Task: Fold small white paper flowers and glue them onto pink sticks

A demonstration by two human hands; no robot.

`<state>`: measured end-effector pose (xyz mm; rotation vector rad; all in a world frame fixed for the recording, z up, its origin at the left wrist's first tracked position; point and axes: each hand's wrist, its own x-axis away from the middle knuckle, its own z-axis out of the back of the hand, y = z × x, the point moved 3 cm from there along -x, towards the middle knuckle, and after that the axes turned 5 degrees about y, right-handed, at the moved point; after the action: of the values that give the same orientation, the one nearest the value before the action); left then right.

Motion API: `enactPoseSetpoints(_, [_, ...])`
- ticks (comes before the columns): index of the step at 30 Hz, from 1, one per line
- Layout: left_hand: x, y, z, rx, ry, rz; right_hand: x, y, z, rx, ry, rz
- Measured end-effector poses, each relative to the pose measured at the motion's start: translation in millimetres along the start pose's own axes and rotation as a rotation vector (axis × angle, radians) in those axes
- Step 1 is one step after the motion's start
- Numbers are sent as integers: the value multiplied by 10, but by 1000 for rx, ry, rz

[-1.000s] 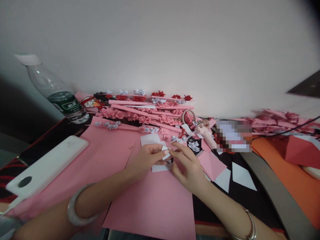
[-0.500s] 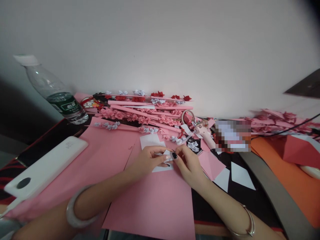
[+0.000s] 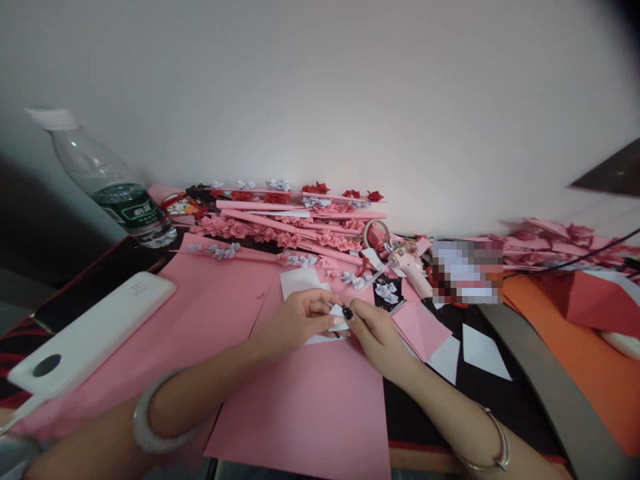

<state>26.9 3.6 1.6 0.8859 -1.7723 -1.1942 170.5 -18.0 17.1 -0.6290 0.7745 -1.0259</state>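
Between my two hands is a small folded piece of white paper (image 3: pixel 339 320). My left hand (image 3: pixel 300 320) pinches it from the left, thumb on top and fingers behind. From the right, my right hand (image 3: pixel 373 333) closes thumb and index finger on its edge. Fingers cover part of the fold, so its full shape is hidden. Beneath and behind my hands, white paper sheets (image 3: pixel 299 281) lie on a large pink sheet (image 3: pixel 305 407). Just beyond, white folded paper flowers (image 3: pixel 386 292) rest near a pale pink glue gun (image 3: pixel 411 267).
A water bottle (image 3: pixel 127 200) stands at the back left, behind a white power bank (image 3: pixel 95 333). Pink paper flower stems (image 3: pixel 280 230) are heaped along the wall. To the right lie pink squares (image 3: pixel 423 327), white pieces (image 3: pixel 485 352), a grey strip (image 3: pixel 537 393) and orange sheets (image 3: pixel 595 373).
The fingers of both my hands have shifted slightly around the paper, and more of its white face shows now. My right hand has lowered a little. Everything else stays in place.
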Motion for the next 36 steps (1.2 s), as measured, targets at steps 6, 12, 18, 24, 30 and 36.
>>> enactPoseSetpoints(6, [17,15,-9,19,-16,-2,17,-1,8,-17,15,-32])
enactPoseSetpoints(12, [16,43,60,-36,69,-63,26,26,42,-51,83,-72])
enactPoseSetpoints(18, [17,50,83,-156,131,-131,20,22,33,-33,63,-60])
enactPoseSetpoints(24, [96,138,59,-522,208,-301,40,-7,12,116,92,2])
enactPoseSetpoints(30, [131,164,9,-622,150,-375,50,-46,-1,174,104,53])
enactPoseSetpoints(36, [128,145,4,-606,146,-388,60,-68,-4,190,107,98])
